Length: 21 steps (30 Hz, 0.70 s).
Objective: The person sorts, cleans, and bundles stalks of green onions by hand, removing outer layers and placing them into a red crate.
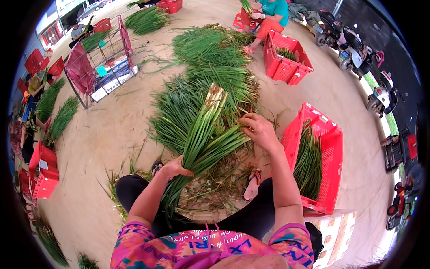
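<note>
My left hand (178, 168) is closed around a bunch of long, flat green leaves (201, 134), which look like garlic chives. The bunch's pale, soil-browned root ends point away from me, and its dark tips hang over my lap. A second sheaf (220, 146) fans out to the right from the same grip. At that sheaf's far end, the fingers of my right hand (260, 129) pinch the stalk ends. Beyond both hands, a large heap of the same greens (181, 111) lies on the floor.
A red plastic crate (331, 175) holding greens stands close at my right, beside a patterned box (336, 235). Stalk litter (215, 191) lies between my feet. Farther off are a seated person (272, 16), another red crate (289, 64), a metal-framed cart (100, 64) and parked scooters (356, 57).
</note>
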### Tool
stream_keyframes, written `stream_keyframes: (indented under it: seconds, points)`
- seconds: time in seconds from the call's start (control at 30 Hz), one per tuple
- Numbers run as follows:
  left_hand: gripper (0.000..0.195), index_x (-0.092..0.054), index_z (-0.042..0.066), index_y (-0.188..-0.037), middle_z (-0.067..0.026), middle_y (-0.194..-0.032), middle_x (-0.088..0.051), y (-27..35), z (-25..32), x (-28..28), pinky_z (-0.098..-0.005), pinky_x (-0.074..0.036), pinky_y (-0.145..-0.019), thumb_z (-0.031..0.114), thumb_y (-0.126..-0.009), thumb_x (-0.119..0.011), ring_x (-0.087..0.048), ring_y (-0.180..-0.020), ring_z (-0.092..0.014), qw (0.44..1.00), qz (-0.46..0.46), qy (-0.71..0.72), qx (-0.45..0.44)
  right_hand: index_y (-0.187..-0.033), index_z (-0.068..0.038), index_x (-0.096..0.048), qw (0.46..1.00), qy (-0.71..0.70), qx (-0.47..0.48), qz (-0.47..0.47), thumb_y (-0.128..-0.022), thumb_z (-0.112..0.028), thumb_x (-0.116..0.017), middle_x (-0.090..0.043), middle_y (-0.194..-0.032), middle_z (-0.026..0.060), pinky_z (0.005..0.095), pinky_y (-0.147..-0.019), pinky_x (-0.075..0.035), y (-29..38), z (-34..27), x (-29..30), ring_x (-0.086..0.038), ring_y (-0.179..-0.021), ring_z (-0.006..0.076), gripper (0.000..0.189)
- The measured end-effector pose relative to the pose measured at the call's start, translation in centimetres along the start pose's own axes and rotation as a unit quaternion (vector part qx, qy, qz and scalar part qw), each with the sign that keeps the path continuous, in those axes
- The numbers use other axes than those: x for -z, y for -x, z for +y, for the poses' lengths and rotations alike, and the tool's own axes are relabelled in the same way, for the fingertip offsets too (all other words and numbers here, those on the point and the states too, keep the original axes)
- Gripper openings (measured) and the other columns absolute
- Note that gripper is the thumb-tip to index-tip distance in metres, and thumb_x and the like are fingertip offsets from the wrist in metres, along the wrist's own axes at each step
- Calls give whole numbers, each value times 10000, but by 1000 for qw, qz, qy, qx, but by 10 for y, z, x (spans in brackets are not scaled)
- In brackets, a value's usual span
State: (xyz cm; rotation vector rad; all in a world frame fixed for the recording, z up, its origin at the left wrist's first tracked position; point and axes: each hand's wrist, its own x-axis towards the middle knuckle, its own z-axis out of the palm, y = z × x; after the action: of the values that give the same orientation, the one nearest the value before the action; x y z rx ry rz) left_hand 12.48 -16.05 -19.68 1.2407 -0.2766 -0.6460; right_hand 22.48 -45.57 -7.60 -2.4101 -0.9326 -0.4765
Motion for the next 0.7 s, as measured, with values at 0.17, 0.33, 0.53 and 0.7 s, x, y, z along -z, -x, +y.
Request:
stream_keyframes:
  seconds: [0.17, 0.33, 0.53, 0.7]
  points:
    - [625, -425, 4, -1160, -103, -1069, -541, 4, 23, -11, -270, -455, -726, -61, -583, -654, -537, -922, -172, 991, -33, 104, 74, -810, -95, -610, 998, -19, -25, -57, -700, -105, -600, -567, -793, 39, 328, -636, -450, 7, 6, 4, -561, -748, 225, 111]
    - [662, -389, 13, -1192, -105, -1105, -514, 5, 5, -1, -269, -472, -722, -85, -584, -631, -539, -931, -176, 991, -19, 113, 76, -791, -72, -601, 997, -23, -22, -65, -708, -78, -585, -566, -768, 57, 324, -622, -454, 9, 6, 5, -562, -721, 236, 84]
    - [697, -354, 34, -1216, -104, -1121, -493, 1, -15, 14, -294, -484, -734, -77, -585, -629, -542, -911, -184, 996, -39, 63, 51, -806, -20, -552, 1000, -2, -6, 10, -736, -60, -538, -555, -754, 108, 334, -618, -455, 9, 7, 0, -562, -725, 251, 81]
    - [675, -378, 29, -1199, -90, -1090, -510, -4, -26, 16, -274, -475, -727, -78, -583, -630, -537, -908, -164, 992, -38, 105, 50, -822, -18, -531, 857, -385, -325, 112, -831, -67, -472, -575, -740, 69, 269, -581, -465, 18, 34, 12, -582, -663, 163, 78]
